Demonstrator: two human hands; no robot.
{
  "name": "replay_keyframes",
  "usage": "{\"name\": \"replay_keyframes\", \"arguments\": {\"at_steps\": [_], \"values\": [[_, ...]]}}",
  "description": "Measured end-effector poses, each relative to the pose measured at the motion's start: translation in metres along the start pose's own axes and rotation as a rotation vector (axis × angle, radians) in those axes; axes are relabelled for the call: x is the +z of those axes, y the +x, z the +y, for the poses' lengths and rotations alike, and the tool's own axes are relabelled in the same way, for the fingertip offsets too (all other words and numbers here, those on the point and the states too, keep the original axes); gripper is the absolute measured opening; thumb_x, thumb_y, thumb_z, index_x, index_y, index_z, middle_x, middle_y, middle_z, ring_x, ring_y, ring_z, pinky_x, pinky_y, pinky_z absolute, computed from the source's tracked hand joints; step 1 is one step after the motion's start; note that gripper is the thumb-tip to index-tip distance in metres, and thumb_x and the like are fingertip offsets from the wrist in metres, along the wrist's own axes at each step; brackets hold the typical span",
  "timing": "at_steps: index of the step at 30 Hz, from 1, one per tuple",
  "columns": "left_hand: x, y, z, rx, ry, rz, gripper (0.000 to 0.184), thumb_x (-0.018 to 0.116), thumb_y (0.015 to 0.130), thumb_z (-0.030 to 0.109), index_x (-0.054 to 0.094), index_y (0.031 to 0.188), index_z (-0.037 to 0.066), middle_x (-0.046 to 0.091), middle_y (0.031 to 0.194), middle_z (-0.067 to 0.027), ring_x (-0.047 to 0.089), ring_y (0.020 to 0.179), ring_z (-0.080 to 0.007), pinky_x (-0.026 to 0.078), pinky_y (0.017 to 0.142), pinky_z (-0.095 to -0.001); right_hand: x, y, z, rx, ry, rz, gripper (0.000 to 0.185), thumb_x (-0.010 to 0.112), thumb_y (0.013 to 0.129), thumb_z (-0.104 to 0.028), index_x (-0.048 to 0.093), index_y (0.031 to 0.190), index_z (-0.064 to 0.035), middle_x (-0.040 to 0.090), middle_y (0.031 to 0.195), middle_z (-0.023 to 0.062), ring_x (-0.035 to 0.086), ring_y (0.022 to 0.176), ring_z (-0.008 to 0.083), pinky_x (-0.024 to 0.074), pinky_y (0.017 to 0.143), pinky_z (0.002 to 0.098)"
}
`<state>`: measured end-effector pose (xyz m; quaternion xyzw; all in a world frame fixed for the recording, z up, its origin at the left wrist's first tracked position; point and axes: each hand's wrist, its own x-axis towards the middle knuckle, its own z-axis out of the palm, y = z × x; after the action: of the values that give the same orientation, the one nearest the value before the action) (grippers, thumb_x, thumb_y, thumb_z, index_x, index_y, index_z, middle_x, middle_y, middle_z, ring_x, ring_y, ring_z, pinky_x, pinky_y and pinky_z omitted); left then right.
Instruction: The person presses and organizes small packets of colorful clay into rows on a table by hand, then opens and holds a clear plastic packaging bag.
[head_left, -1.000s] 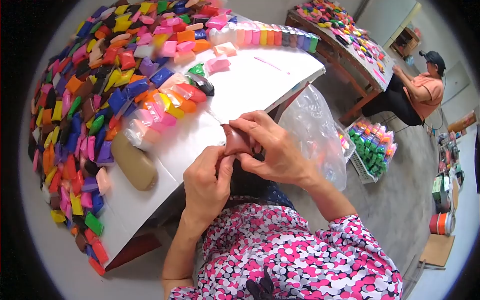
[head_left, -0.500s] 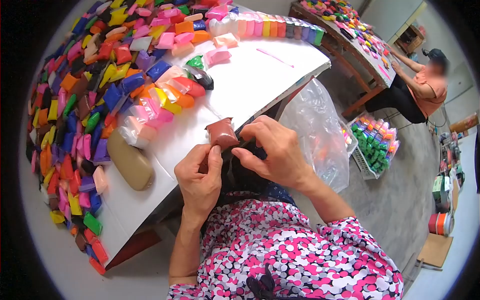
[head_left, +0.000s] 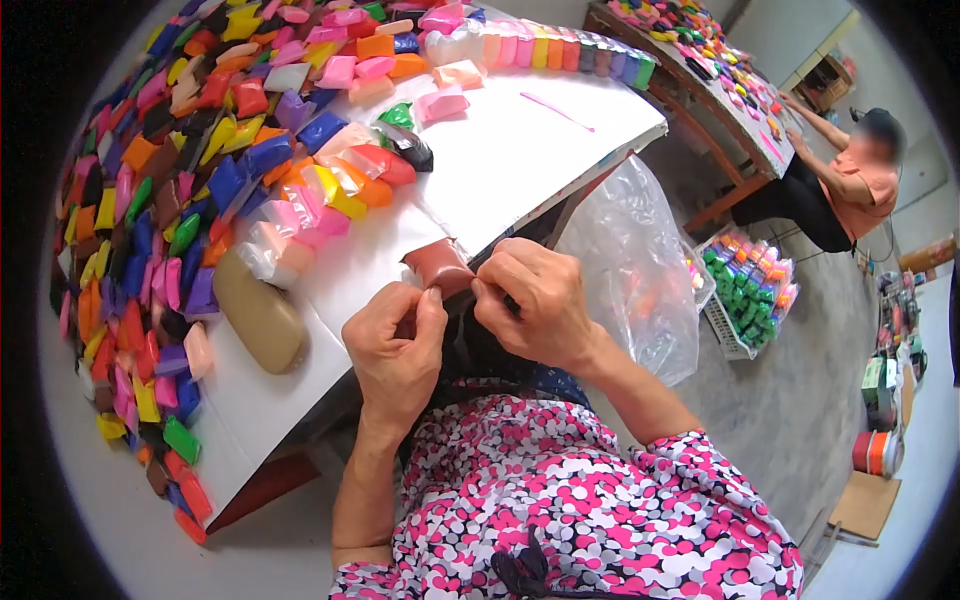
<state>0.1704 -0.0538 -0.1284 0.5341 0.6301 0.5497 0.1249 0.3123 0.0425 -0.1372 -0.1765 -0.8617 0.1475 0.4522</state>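
Observation:
A small brown packet point(head_left: 438, 266) is held over the table's near edge, between my two hands. My left hand point(head_left: 398, 335) pinches its lower left part between thumb and finger. At its right corner, my right hand point(head_left: 532, 303) is closed with thumb and fingertips pressed together on the packet. An olive-brown oval object point(head_left: 260, 312) lies on the white tabletop point(head_left: 530, 170) to the left. Beyond it rests a cluster of clear-wrapped coloured packets point(head_left: 325, 195).
A large heap of coloured packets point(head_left: 150, 210) covers the table's left side. A packet row point(head_left: 560, 55) lines the far edge. A clear plastic bag point(head_left: 635, 270) hangs at right, beside a white basket point(head_left: 728, 325). Another person point(head_left: 860, 175) sits at a second table point(head_left: 700, 85).
My right hand first came away from the brown packet with its fingers apart, then closed on its right corner. The packet and my left hand shifted left.

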Motion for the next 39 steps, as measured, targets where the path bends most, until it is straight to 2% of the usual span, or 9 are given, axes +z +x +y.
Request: {"name": "replay_keyframes", "arguments": {"at_steps": [2,5,8,16,26,34,38,39], "values": [[-0.001,-0.001,-0.005,0.023,0.024,-0.011,0.012,0.063,0.086,0.003,0.057,0.077,-0.003,0.052,0.063,-0.0071,0.046,0.050,-0.0135,0.037,0.048,-0.0298,0.001,0.001,0.000,-0.025,-0.002,0.005,0.016,0.066,0.070,-0.005,0.051,0.075,-0.0035,0.050,0.070,0.0112,0.056,0.062,0.0278,0.0464,0.054,0.0375],[-0.004,0.002,-0.003,0.131,0.250,0.002,0.008,0.063,0.085,0.005,0.058,0.085,-0.001,0.058,0.072,-0.0113,0.055,0.054,-0.0228,0.043,0.052,-0.0355,0.003,0.003,0.001,-0.068,-0.007,0.008,0.016,0.066,0.070,-0.006,0.051,0.075,-0.0036,0.050,0.069,0.0105,0.055,0.062,0.0273,0.0460,0.054,0.0372],[-0.005,0.005,0.001,0.133,0.255,-0.050,0.008,0.062,0.085,0.005,0.058,0.089,0.000,0.059,0.078,-0.0139,0.059,0.062,-0.0306,0.045,0.056,-0.0402,0.003,0.005,0.001,-0.093,-0.026,-0.012,0.016,0.066,0.070,-0.007,0.051,0.075,-0.0038,0.050,0.069,0.0096,0.055,0.062,0.0264,0.0462,0.054,0.0367],[-0.009,0.005,-0.013,0.279,0.351,-0.097,0.006,0.061,0.082,0.001,0.055,0.081,0.001,0.054,0.071,-0.0130,0.056,0.062,-0.0320,0.044,0.054,-0.0408,0.004,0.006,0.007,-0.134,-0.109,-0.091,0.014,0.066,0.070,-0.007,0.053,0.076,-0.0045,0.050,0.069,0.0080,0.055,0.063,0.0246,0.0464,0.055,0.0355],[-0.006,0.000,-0.019,0.384,0.357,-0.048,0.012,0.062,0.072,-0.002,0.050,0.071,0.002,0.048,0.063,-0.0111,0.053,0.056,-0.0291,0.041,0.050,-0.0404,0.009,-0.004,0.006,-0.256,-0.231,-0.026,0.022,0.066,0.064,-0.006,0.044,0.067,-0.0072,0.043,0.065,0.0056,0.050,0.059,0.0210,0.0435,0.052,0.0326],[-0.007,-0.002,-0.023,0.443,0.420,-0.072,0.013,0.062,0.071,-0.002,0.050,0.074,0.003,0.048,0.066,-0.0096,0.053,0.058,-0.0275,0.042,0.050,-0.0398,0.006,-0.003,0.011,-0.219,-0.172,-0.020,0.021,0.067,0.064,-0.008,0.046,0.068,-0.0089,0.044,0.067,0.0042,0.050,0.060,0.0198,0.0432,0.053,0.0314],[-0.005,-0.001,-0.020,0.461,0.371,-0.066,0.014,0.062,0.073,-0.005,0.049,0.075,0.001,0.043,0.063,-0.0124,0.049,0.054,-0.0307,0.039,0.050,-0.0413,0.012,-0.008,0.013,-0.288,-0.236,-0.006,0.021,0.066,0.062,-0.007,0.045,0.067,-0.0087,0.042,0.065,0.0042,0.048,0.058,0.0194,0.0417,0.051,0.0309],[-0.005,-0.001,-0.021,0.479,0.419,-0.062,0.014,0.062,0.072,-0.003,0.049,0.075,0.002,0.045,0.064,-0.0110,0.050,0.056,-0.0293,0.040,0.050,-0.0404,0.013,-0.009,0.011,-0.291,-0.231,0.009,0.021,0.066,0.062,-0.006,0.045,0.066,-0.0086,0.041,0.065,0.0042,0.048,0.057,0.0192,0.0413,0.050,0.0308]]}}
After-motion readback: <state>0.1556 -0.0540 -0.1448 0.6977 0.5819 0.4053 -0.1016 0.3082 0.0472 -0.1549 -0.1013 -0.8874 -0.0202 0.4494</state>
